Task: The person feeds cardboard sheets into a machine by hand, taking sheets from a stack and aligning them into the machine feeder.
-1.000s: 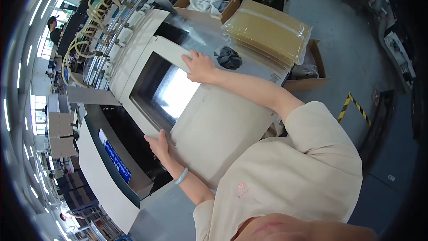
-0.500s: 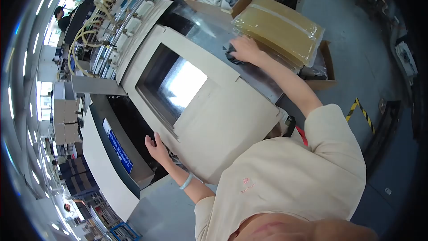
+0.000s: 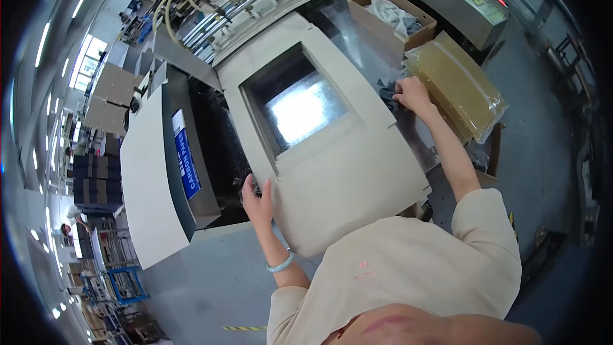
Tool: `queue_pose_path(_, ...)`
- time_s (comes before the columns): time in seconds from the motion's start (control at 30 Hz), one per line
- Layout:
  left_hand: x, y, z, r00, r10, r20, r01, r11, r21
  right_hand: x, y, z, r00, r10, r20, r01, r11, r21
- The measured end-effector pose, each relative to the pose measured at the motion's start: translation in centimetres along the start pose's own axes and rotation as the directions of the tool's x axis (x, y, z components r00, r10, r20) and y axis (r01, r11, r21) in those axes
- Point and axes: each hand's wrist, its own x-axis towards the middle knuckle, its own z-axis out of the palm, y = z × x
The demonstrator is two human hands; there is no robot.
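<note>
**Hand Placement**

Pinches dark cloth (image 3: 387, 91) in tightly curled right hand (image 3: 414, 94), over metal surface (image 3: 415, 134) beside wrapped cardboard stack (image 3: 458, 86), placed there apparently for easy reach. Holds left hand (image 3: 257, 206) half-spread, gripping nothing visible, at left edge of windowed cover (image 3: 345, 182), possibly for steadying; contact unclear.

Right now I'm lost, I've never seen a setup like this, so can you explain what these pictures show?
There's no robot: someone works bare-handed, filmed by a camera worn on their head, looking forward and down. Before them is a cream machine panel with a rectangular window, part dark, part bright with glare. The right hand appears to grip a crumpled dark grey cloth, beside some plastic-wrapped cardboard. The left hand is open near the panel's left edge, holding nothing visible.
</note>
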Motion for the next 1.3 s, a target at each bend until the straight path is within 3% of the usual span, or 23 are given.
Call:
queue_pose_path(0.07, 0.1, 0.3, -0.2, 1.0, 0.01, -0.019, -0.01, 1.0, 0.009, 0.4, -1.6, -1.3, 1.0, -0.017, 0.015, 0.017, 1.0, 0.015)
queue_pose_path(0.2, 0.2, 2.0, -0.8, 0.974, 0.178, -0.14, -0.194, 0.975, -0.108, 0.3, -5.6, -3.2, 0.956, -0.161, -0.245, 0.245, 0.899, 0.363)
queue_pose_path(0.27, 0.1, 6.7, -2.7, 0.916, 0.298, -0.268, -0.357, 0.911, -0.208, -0.2, -8.4, -3.6, 0.964, -0.134, -0.231, 0.224, 0.878, 0.423)
queue_pose_path(0.3, -0.2, 8.7, -4.0, 0.913, 0.293, -0.283, -0.358, 0.908, -0.216, -0.3, -9.6, -3.4, 0.96, -0.15, -0.238, 0.239, 0.878, 0.414)
queue_pose_path(0.4, -1.2, 14.0, -8.5, 0.627, 0.542, -0.56, -0.771, 0.534, -0.348, -0.6, -12.0, -0.8, 0.909, -0.293, -0.297, 0.406, 0.786, 0.466)
queue_pose_path(0.43, -2.1, 15.4, -10.3, 0.538, 0.621, -0.571, -0.842, 0.429, -0.327, -0.7, -12.6, 0.4, 0.894, -0.322, -0.313, 0.44, 0.762, 0.474)
queue_pose_path(0.47, -3.2, 16.6, -12.0, 0.492, 0.652, -0.577, -0.862, 0.272, -0.427, -0.8, -12.8, 1.2, 0.89, -0.332, -0.313, 0.447, 0.77, 0.455)
queue_pose_path(0.5, -4.3, 17.6, -13.8, 0.441, 0.678, -0.588, -0.849, 0.103, -0.517, -1.0, -12.9, 1.9, 0.819, -0.449, -0.357, 0.562, 0.753, 0.342)
queue_pose_path(0.53, -4.8, 18.1, -15.9, 0.304, 0.823, -0.48, -0.913, 0.108, -0.393, -1.0, -12.9, 2.0, 0.733, -0.56, -0.387, 0.662, 0.718, 0.215)
queue_pose_path(0.6, -5.4, 20.7, -16.7, 0.255, 0.746, -0.615, -0.808, -0.186, -0.56, -1.2, -12.9, 1.9, 0.772, -0.527, -0.356, 0.629, 0.715, 0.305)
queue_pose_path(0.63, -5.2, 21.5, -16.3, 0.261, 0.732, -0.629, -0.799, -0.202, -0.566, -1.2, -12.8, 2.0, 0.773, -0.529, -0.352, 0.626, 0.728, 0.281)
queue_pose_path(0.9, -7.2, 22.0, -17.3, 0.316, 0.351, -0.881, -0.944, 0.023, -0.329, -1.0, -12.4, 2.5, 0.75, -0.574, -0.329, 0.658, 0.7, 0.278)
queue_pose_path(1.07, -7.3, 24.4, -17.4, 0.25, 0.142, -0.958, -0.949, 0.232, -0.214, -0.8, -12.4, 2.4, 0.742, -0.583, -0.332, 0.664, 0.706, 0.245)
queue_pose_path(1.2, -8.1, 24.0, -19.0, 0.164, 0.089, -0.983, -0.875, 0.474, -0.103, -0.8, -12.2, 2.8, 0.751, -0.593, -0.29, 0.658, 0.705, 0.263)
queue_pose_path(1.3, -8.2, 24.2, -19.0, 0.159, 0.106, -0.982, -0.88, 0.466, -0.092, -0.7, -12.5, 2.7, 0.754, -0.588, -0.294, 0.655, 0.711, 0.258)
